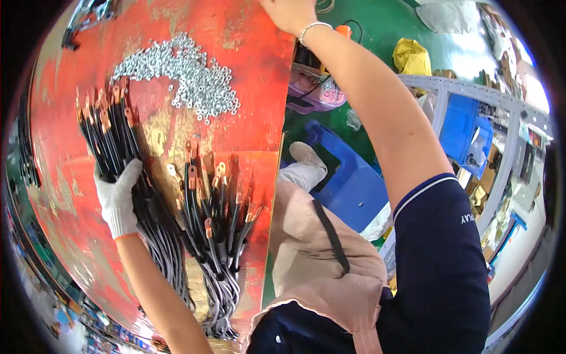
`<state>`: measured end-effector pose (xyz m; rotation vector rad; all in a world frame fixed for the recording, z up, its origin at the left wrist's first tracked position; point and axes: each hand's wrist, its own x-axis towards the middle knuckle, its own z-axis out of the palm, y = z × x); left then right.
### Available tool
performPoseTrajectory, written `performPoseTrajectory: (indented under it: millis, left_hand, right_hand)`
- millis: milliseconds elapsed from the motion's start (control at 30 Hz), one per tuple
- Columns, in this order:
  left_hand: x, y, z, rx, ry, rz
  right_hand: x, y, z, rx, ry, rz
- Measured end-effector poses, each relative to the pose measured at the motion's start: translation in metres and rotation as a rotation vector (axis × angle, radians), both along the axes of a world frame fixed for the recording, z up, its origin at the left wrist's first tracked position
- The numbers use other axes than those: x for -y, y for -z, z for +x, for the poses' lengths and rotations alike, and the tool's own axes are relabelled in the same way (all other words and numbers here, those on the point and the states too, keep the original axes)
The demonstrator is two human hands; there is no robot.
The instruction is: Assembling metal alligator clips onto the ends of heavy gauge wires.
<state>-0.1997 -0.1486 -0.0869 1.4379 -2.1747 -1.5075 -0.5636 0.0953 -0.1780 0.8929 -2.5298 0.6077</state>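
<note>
My left hand, in a white knitted glove, is closed around a bundle of black cables. Copper ring lugs tip these cables, and their grey lower lengths trail toward me. Just right of it lies a second bunch of lugged cables, its ends fanned out and apart from my hand. My bare right hand, with a bracelet at the wrist, reaches to the table's far right edge. The top of the picture cuts off its fingers, so I cannot see what they touch.
Beyond the cables, many small silver nuts lie in a loose heap on the worn red tabletop. A metal tool is at the far left corner. Right of the table are a blue plastic stool, a pink container and grey shelving.
</note>
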Motion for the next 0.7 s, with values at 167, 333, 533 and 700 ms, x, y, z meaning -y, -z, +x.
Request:
performPoseTrajectory:
  millis: [167, 333, 533, 700]
  left_hand:
    - [-0.006, -0.011, -0.009, 0.030, 0.007, 0.047]
    - [-0.004, -0.010, -0.006, 0.039, -0.038, 0.087]
    - [-0.004, -0.005, -0.001, -0.011, -0.047, 0.005]
    - [-0.009, -0.014, -0.007, -0.106, -0.023, 0.014]
  right_hand:
    - [0.005, 0.004, -0.001, 0.038, 0.131, 0.128]
    - [0.007, 0.010, -0.002, 0.081, 0.059, -0.037]
    - [0.007, 0.002, 0.000, 0.090, 0.049, -0.058]
    - [0.006, -0.007, 0.000, 0.171, 0.016, -0.033]
